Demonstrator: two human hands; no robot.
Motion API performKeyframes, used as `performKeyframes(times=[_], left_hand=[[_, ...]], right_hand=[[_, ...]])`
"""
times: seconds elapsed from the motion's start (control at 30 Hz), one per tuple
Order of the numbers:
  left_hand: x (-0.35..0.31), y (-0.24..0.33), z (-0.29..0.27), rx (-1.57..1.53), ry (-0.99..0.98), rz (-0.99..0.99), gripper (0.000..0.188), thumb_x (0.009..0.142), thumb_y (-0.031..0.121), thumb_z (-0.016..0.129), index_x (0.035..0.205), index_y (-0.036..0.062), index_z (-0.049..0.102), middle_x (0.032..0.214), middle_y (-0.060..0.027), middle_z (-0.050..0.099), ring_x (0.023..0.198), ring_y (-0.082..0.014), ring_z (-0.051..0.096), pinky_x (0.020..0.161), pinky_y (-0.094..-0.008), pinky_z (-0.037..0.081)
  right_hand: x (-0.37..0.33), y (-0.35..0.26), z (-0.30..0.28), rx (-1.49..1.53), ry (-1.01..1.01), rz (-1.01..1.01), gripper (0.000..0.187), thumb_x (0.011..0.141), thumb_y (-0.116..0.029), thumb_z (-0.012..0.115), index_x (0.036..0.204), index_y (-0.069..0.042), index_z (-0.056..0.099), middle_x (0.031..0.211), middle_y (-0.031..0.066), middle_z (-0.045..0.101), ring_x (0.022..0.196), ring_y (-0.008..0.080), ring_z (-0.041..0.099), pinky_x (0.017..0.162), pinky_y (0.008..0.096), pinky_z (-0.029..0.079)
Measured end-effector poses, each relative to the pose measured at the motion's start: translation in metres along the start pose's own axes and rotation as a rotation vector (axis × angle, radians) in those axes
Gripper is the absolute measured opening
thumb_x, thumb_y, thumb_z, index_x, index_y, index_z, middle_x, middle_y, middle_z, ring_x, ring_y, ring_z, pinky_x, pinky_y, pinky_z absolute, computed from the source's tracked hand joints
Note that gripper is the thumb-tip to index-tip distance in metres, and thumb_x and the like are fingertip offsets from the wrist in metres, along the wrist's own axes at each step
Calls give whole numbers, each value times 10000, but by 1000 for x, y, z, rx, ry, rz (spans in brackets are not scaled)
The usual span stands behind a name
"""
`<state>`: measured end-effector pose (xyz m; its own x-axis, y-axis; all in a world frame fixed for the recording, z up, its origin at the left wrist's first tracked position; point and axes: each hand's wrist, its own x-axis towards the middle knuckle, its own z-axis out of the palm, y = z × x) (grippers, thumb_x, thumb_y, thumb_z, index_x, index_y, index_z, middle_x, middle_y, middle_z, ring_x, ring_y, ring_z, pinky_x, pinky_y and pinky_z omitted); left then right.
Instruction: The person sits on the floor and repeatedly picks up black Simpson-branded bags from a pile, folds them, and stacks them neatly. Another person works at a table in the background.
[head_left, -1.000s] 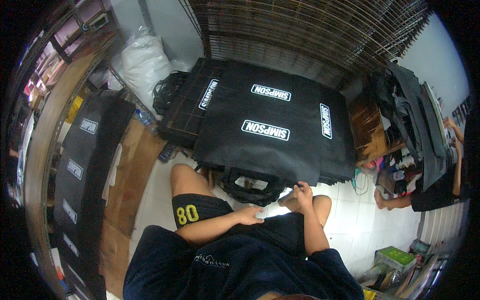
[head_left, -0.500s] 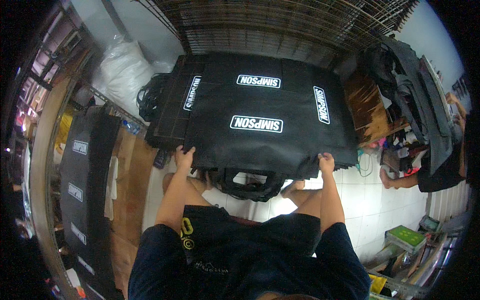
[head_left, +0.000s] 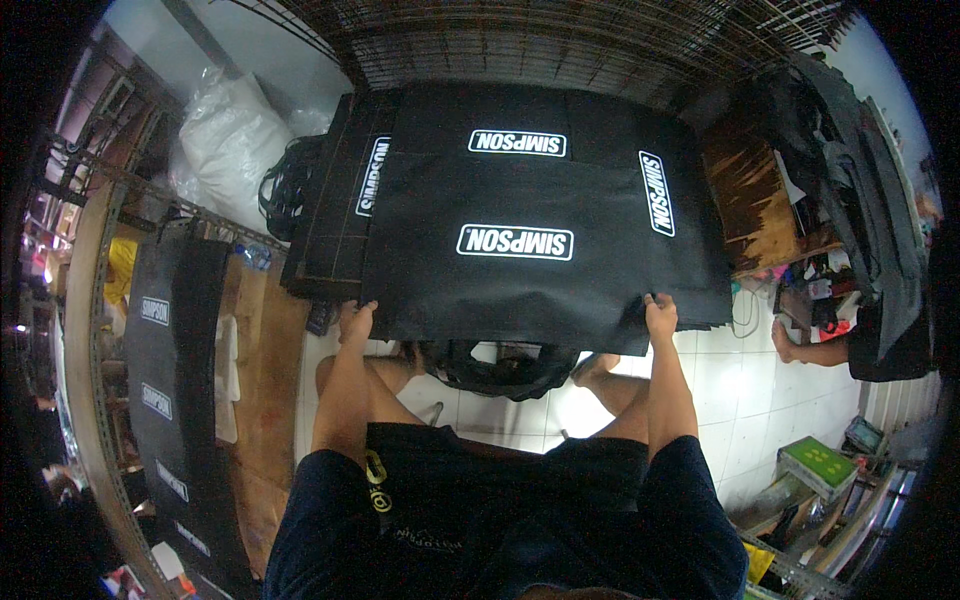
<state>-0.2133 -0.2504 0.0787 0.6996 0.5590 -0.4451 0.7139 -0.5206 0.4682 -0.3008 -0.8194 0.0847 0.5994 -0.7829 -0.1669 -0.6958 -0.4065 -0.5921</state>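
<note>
A large black fabric sheet (head_left: 480, 290) with white-bordered printed labels lies flat over a stack of similar black pieces. My left hand (head_left: 357, 318) pinches its near left corner. My right hand (head_left: 660, 314) grips the near edge toward the right, where the fabric puckers under the fingers. Beneath the sheet, more black layers (head_left: 325, 240) show at the left, one bearing a partly covered label. Black straps (head_left: 505, 375) hang in loops below the near edge, between my legs. What supports the stack is hidden.
Along the left stands a wooden shelf (head_left: 265, 400) carrying another black labelled stack (head_left: 180, 370). White plastic bags (head_left: 230, 145) sit behind it. Wire mesh racks (head_left: 560, 45) rise at the back. At right, another person's leg (head_left: 810, 350) shows beside hanging dark fabric (head_left: 870, 210). A green-topped box (head_left: 820, 465) stands lower right.
Both hands have drawn the top sheet's near edge straighter and flatter. Its left edge has shifted left and covers more of the label beneath. The view has also moved slightly.
</note>
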Motion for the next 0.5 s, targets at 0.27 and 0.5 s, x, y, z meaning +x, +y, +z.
performKeyframes(times=[0.27, 0.5], left_hand=[[29, -27, 4, -142, 129, 349, 383, 802, 170, 629, 1139, 9, 548, 1180, -194, 552, 1099, -351, 505, 938, -357, 382], [-39, 57, -205, -187, 174, 797, 259, 860, 111, 579, 1095, 5, 570, 1131, -119, 579, 1078, -238, 519, 939, -323, 376]], right_hand=[[42, 13, -3, 394, -377, 25, 319, 694, -140, 644, 976, 8, 617, 800, 98, 610, 833, 233, 587, 822, 333, 431], [-74, -120, -139, 973, -941, -25, 833, 485, -20, 547, 1304, -9, 393, 1015, 50, 587, 924, 176, 571, 850, 293, 465]])
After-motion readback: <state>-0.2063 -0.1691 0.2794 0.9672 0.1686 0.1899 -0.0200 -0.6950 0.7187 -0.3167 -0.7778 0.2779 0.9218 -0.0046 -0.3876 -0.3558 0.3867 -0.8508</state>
